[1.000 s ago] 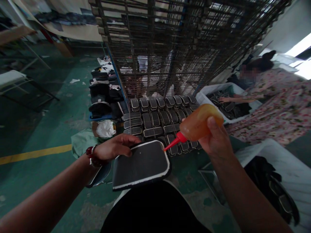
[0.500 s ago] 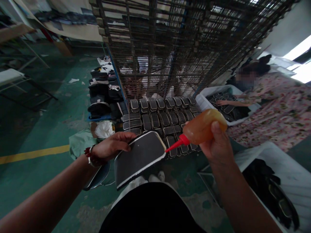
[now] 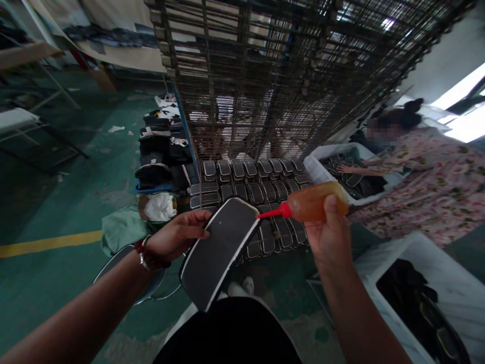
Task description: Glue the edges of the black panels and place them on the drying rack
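Observation:
My left hand (image 3: 175,236) grips a flat black panel (image 3: 217,247) with a white edge line, holding it by its left side and tilted up to the right. An orange squeeze bottle (image 3: 316,202) is in my right hand (image 3: 329,237), fingers wrapped round it. Its red nozzle (image 3: 271,213) points left and touches the panel's upper right corner. My left wrist wears a dark red bead bracelet (image 3: 141,247).
Several similar black panels (image 3: 252,182) lie in rows on a low rack under a tall wire rack (image 3: 273,65). A person in a floral dress (image 3: 428,177) reaches into a white bin (image 3: 316,167). Another white bin (image 3: 428,283) is at my right. Dark stacks (image 3: 159,151) sit left.
The panel has turned from lying nearly flat to standing steeply tilted, and the bottle has levelled out, its nozzle still at the panel's upper right corner.

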Demonstrator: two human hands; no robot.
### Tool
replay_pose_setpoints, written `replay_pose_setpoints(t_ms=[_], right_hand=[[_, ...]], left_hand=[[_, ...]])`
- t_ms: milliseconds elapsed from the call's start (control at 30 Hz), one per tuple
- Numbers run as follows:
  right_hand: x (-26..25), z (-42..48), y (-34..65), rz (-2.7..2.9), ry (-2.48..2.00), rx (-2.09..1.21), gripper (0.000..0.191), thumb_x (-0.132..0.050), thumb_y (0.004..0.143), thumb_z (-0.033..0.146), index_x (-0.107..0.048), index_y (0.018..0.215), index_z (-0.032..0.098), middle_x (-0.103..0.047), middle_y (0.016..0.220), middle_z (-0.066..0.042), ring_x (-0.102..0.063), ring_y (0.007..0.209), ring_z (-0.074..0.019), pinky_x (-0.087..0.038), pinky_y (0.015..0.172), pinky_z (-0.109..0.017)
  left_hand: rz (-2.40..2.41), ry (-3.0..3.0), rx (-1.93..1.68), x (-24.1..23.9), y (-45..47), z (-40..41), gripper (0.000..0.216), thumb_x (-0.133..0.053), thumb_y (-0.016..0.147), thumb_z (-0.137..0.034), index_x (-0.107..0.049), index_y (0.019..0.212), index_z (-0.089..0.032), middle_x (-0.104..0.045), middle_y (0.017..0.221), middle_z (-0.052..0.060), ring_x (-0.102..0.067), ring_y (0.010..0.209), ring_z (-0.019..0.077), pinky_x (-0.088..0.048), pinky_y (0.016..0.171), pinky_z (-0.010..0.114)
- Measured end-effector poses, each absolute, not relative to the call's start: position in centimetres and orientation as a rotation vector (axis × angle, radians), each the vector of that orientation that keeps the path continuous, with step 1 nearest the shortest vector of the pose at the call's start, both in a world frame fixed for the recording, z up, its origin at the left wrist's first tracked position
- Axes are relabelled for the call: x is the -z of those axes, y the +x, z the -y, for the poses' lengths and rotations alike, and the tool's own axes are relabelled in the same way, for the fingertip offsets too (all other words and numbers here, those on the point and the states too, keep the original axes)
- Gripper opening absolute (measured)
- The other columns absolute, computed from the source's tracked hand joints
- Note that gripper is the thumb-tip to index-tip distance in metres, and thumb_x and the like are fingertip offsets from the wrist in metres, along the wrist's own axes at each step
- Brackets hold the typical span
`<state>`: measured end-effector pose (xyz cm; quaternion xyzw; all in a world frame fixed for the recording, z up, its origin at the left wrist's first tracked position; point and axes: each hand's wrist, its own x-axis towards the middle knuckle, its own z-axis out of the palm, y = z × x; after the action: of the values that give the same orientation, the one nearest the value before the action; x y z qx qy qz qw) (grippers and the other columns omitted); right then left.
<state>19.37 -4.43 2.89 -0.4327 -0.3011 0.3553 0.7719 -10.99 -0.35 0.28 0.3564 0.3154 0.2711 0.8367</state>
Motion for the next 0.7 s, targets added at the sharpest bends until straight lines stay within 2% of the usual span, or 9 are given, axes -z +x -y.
replay_pose_setpoints(t_ms=[167, 400, 700], right_hand=[[-2.5, 5.0, 18.5, 0.650, -0.973, -0.768, 0.030, -0.075, 0.084, 0.043, -0.070, 0.107, 0.024, -0.073, 0.101, -0.001, -0.070, 0.094, -0.0173, -0.060, 0.082, -0.031], [-1.9, 6.2, 17.3, 0.642, -0.982, -0.802, 0.035, -0.078, 0.081, 0.043, -0.070, 0.110, 0.024, -0.073, 0.098, -0.001, -0.071, 0.089, -0.0178, -0.061, 0.082, -0.032], [-1.0, 7.8, 16.0, 0.680, -1.023, -0.843, 0.027, -0.076, 0.082, 0.043, -0.070, 0.103, 0.026, -0.073, 0.097, -0.001, -0.072, 0.090, -0.0209, -0.062, 0.077, -0.034]], left_hand=[[-0.669, 0.685, -0.573, 0.2, -11.1, 0.2, 0.026, -0.077, 0.068, -0.009, -0.070, 0.092, -0.015, -0.076, 0.085, 0.006, -0.072, 0.072, 0.0185, -0.059, 0.068, 0.028], [-0.693, 0.617, -0.596, 0.2, -10.9, 0.3, 0.028, -0.075, 0.069, -0.006, -0.069, 0.095, -0.015, -0.076, 0.086, 0.006, -0.073, 0.071, 0.0176, -0.059, 0.067, 0.027], [-0.789, 0.583, -0.616, 0.1, -10.4, 0.2, 0.027, -0.074, 0.065, -0.005, -0.069, 0.091, -0.012, -0.074, 0.080, 0.007, -0.071, 0.064, 0.0187, -0.059, 0.061, 0.028]])
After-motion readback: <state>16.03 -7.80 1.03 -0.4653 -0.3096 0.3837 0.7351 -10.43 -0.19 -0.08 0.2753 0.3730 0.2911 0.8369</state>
